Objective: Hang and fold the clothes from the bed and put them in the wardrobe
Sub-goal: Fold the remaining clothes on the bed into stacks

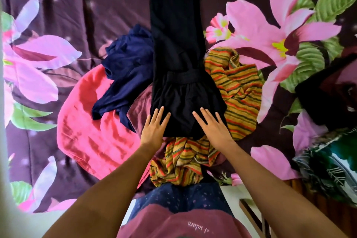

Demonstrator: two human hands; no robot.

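— On the bed point(77, 15), which item is under the hands?
— Black garment point(177, 63). It lies flat and lengthwise on the floral cover, gathered end nearest the person.
— State of each hand?
— Left hand point(154, 129): fingers straight and spread, palm down on the near left edge of the black garment. Right hand point(212, 129): fingers straight and spread, palm down on its near right part. Neither pinches nor curls round the fabric.
— Items around the black garment?
— Left of it, touching: navy garment point(127, 67), crumpled, lying over a pink cloth point(87, 121). Right of it and under its near end: striped cloth point(239, 91), yellow with red and green bands, bunched. Well to the right: a dark item point(324, 98); nearer than that, a green patterned cloth point(332, 170).
— Legible writing?
— One instance: "of saturn", white script on the person's maroon shirt point(173, 226), on the near side of the black garment. It reads upside down in the head view.
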